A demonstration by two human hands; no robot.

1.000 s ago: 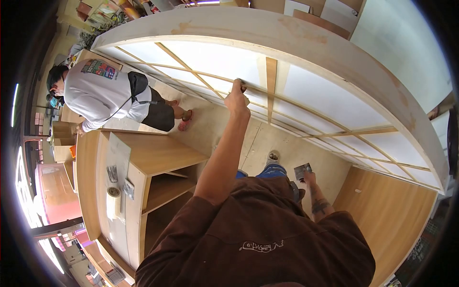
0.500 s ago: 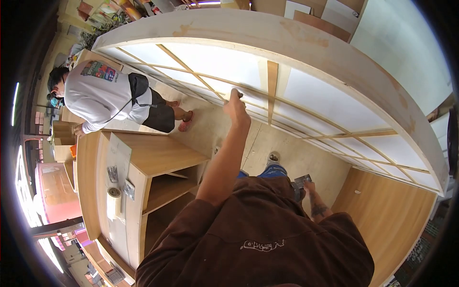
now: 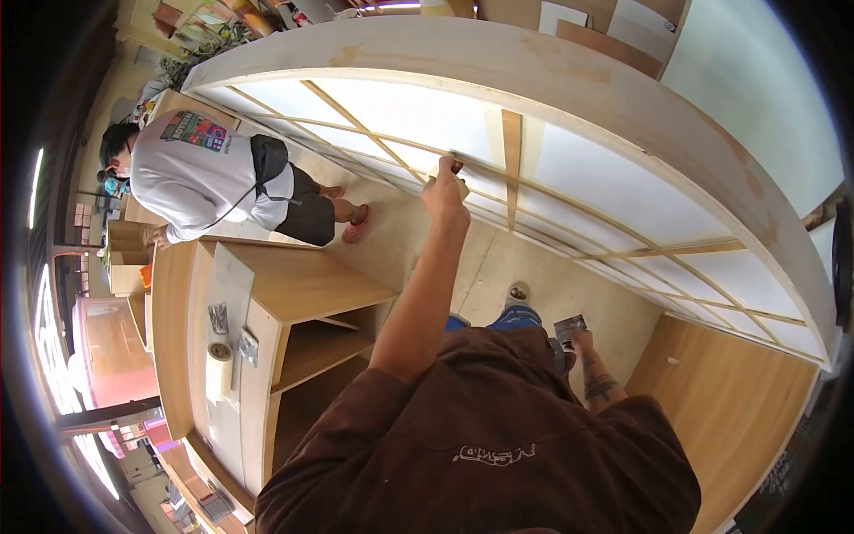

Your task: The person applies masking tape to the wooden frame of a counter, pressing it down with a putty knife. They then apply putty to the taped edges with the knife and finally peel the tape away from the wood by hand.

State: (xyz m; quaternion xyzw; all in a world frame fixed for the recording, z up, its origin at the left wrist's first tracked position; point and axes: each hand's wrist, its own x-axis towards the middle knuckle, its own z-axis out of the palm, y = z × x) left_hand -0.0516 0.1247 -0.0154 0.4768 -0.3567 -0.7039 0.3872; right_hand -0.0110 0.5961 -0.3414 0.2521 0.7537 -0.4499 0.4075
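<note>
At the left hand (image 3: 447,194), gridded panel (image 3: 614,182), long axis slanting down rightward

You are in a woodworking workshop, as shown by the unfinished wooden cabinet (image 3: 307,276) with open compartments, the large panel (image 3: 569,169) crossed by wooden strips, the roll of tape (image 3: 219,369) and the bare, marked floor (image 3: 485,267).

Left hand (image 3: 444,191) at a gridded panel (image 3: 630,186), right hand (image 3: 582,342) holding a flat piece (image 3: 567,328), wooden cabinet (image 3: 311,280)
</note>
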